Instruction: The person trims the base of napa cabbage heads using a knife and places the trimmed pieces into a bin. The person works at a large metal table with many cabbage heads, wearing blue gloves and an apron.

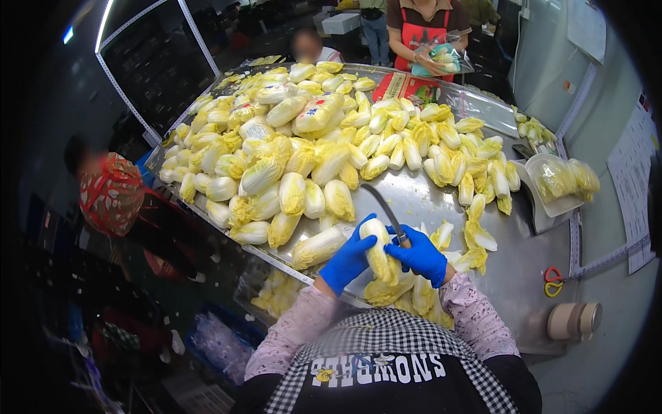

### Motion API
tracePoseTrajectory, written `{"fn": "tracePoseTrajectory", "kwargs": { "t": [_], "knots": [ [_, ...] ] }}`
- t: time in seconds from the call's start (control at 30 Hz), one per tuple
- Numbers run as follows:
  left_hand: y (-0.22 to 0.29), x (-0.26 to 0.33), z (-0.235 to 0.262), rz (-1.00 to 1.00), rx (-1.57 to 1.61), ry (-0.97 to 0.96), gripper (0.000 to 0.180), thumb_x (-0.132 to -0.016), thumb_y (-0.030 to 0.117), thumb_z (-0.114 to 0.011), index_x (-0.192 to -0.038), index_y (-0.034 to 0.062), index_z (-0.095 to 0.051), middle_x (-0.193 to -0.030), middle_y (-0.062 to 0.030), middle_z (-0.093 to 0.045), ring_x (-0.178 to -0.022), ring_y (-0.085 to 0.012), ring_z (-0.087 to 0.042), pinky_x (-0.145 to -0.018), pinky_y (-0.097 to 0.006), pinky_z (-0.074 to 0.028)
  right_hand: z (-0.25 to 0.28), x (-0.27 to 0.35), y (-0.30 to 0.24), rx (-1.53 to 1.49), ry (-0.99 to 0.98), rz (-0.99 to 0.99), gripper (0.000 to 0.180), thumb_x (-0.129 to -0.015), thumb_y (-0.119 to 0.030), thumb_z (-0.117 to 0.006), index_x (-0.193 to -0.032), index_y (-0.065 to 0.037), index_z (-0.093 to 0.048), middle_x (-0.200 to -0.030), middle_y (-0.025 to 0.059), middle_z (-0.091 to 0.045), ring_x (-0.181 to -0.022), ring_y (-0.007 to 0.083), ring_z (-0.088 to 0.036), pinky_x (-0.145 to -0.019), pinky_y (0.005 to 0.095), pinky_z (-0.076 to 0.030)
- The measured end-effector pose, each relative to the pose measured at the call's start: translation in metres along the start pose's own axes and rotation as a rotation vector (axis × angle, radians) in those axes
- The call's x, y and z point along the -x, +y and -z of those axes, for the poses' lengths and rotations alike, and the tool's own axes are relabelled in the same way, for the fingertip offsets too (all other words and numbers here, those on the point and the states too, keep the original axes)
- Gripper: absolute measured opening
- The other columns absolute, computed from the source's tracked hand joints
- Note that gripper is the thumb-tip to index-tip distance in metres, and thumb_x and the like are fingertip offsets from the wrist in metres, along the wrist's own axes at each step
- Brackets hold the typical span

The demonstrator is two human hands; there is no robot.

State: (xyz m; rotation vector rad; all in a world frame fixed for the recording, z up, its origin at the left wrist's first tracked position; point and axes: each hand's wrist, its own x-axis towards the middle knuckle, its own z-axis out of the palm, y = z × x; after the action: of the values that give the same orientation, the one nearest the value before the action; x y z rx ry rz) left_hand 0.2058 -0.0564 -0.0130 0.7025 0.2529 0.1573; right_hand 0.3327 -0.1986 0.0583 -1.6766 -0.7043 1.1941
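My left hand (pixel 350 258), in a blue glove, grips a small napa cabbage (pixel 378 248) held upright over the near edge of the steel table (pixel 524 262). My right hand (pixel 419 255), also blue-gloved, holds a knife (pixel 383 206) whose curved dark blade points up and away from me, just beside the cabbage's top. Trimmed yellow leaves (pixel 403 293) lie piled below my hands at the table edge.
A large heap of napa cabbages (pixel 303 145) covers the table's left and far side. A scale with bagged cabbage (pixel 562 181) stands at right, tape rolls (pixel 574 320) and scissors (pixel 552 281) near it. A person in a red apron (pixel 424 34) stands opposite; another person (pixel 114 196) crouches at left.
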Motion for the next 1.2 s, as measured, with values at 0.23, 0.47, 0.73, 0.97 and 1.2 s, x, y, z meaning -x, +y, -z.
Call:
{"fn": "tracePoseTrajectory", "kwargs": {
  "t": [0.23,0.47,0.73,0.97,1.2],
  "knots": [
    [-0.003,0.015,-0.015,-0.174,-0.51,0.327,0.069,-0.078,0.011,-0.073,-0.135,0.0055,-0.035,-0.121,-0.0114,-0.052,-0.113,-0.0221,-0.052,-0.092,-0.032,-0.046,-0.014,-0.013,0.023,0.159,0.183,0.258,0.046,-0.078,-0.024,-0.067,-0.115,-0.003,-0.049,-0.085,0.0159,-0.064,-0.077,0.0232,-0.064,-0.07,0.0339,-0.05],
    [0.001,0.019,-0.007,-0.244,-0.238,0.045,0.069,-0.079,0.01,-0.067,-0.138,0.0064,-0.032,-0.13,-0.0155,-0.046,-0.119,-0.0281,-0.048,-0.1,-0.039,-0.041,-0.002,-0.01,0.024,0.142,0.246,0.274,0.044,-0.076,-0.021,-0.064,-0.113,-0.003,-0.05,-0.083,0.0139,-0.063,-0.075,0.0214,-0.062,-0.069,0.0335,-0.05],
    [-0.012,0.017,0.019,-0.04,0.288,0.019,0.067,-0.088,0.026,-0.06,-0.14,0.002,-0.027,-0.135,-0.0185,-0.042,-0.125,-0.0352,-0.042,-0.099,-0.047,-0.042,0.007,0.005,0.032,0.381,0.074,0.103,0.051,-0.076,-0.034,-0.067,-0.112,-0.001,-0.053,-0.083,0.0153,-0.064,-0.074,0.0254,-0.062,-0.069,0.0343,-0.049],
    [-0.004,0.017,0.001,-0.116,0.054,-0.076,0.063,-0.088,0.024,-0.06,-0.139,0.002,-0.03,-0.13,-0.0142,-0.045,-0.124,-0.0277,-0.043,-0.099,-0.043,-0.043,-0.014,0.015,0.014,0.106,0.109,0.25,0.048,-0.08,-0.026,-0.07,-0.12,-0.004,-0.053,-0.085,0.0037,-0.063,-0.068,0.0094,-0.057,-0.056,0.0251,-0.047],
    [-0.001,0.015,-0.013,-0.078,-0.309,0.212,0.055,-0.086,0.025,-0.066,-0.129,0.002,-0.04,-0.12,-0.0106,-0.053,-0.109,-0.0213,-0.055,-0.093,-0.034,-0.046,-0.015,-0.014,0.026,-0.032,0.056,0.12,0.042,-0.082,-0.026,-0.069,-0.115,-0.005,-0.053,-0.075,0.0015,-0.057,-0.056,0.0085,-0.053,-0.046,0.0213,-0.044]
  ]
}}
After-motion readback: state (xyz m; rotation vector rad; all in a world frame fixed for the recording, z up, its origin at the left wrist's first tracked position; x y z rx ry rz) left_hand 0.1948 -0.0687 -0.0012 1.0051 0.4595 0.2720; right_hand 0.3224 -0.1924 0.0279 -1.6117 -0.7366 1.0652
